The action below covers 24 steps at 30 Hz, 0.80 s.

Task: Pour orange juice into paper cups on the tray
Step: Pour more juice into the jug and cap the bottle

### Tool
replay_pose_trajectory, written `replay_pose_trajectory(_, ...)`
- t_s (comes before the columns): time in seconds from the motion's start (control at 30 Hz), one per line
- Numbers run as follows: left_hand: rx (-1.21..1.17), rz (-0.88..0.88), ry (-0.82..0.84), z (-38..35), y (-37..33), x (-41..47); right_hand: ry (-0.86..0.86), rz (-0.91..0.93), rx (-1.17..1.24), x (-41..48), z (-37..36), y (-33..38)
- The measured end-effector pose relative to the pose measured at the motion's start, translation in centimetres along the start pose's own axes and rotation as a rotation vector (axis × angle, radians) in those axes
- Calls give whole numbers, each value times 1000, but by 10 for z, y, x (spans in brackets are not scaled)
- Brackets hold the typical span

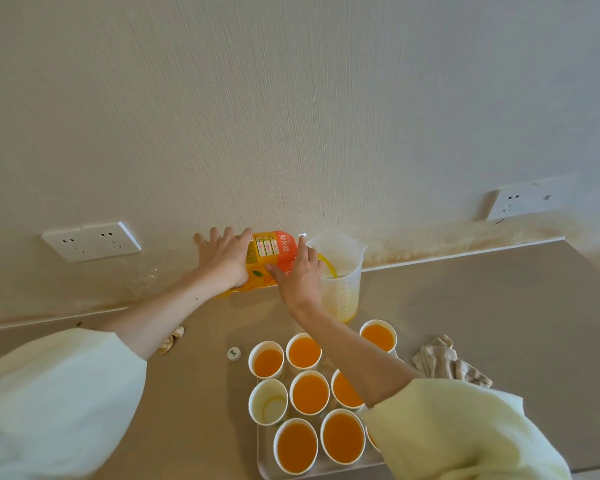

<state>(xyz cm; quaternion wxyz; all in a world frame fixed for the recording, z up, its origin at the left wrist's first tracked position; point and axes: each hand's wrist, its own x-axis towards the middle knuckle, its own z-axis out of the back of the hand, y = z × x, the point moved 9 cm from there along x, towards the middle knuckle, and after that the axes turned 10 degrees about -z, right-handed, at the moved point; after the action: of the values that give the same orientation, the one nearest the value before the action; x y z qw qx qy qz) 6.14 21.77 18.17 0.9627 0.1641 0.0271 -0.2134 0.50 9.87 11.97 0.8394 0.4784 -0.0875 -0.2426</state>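
I see both hands on a plastic juice bottle [269, 258] that lies almost horizontal in the air, beyond the tray [267, 465] toward the wall [291, 116]. The left hand [222, 261] grips the bottom end with the fingers spread over it. The right hand [300, 277] holds the part near the neck, with the thumb on the near side and the forefinger over the top.

The label is orange and yellow with big white Chinese characters, which I read as 鲜果橙. There is a green leaf picture and some small white boxes of print that I cannot read.

A thin curved stream of orange juice [329, 268] falls from the mouth into a translucent plastic measuring jug [343, 292], which stands on the counter [465, 306] just beyond the tray. The jug has a spout, faint scale lines on its side and a shallow layer of juice at the bottom.

The pale, flat tray carries round white paper cups. At least seven are filled with juice [310, 393], and one at the tray's left side is an empty cup [268, 401]. My right sleeve [447, 434] hides part of the tray.

A white bottle cap [234, 353] with a green mark like an "M" lies left of the tray. A crumpled beige cloth [444, 362] lies to its right. The counter is smooth and grey-brown, and the wall has a fine striped texture. Two white wall sockets [91, 241] are mounted there.
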Motion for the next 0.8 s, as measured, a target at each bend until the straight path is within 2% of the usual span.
replay_pose_trajectory(0.8, 21, -7, -11, 3, -2, -1, 5, -8, 16, 1, 0, 0)
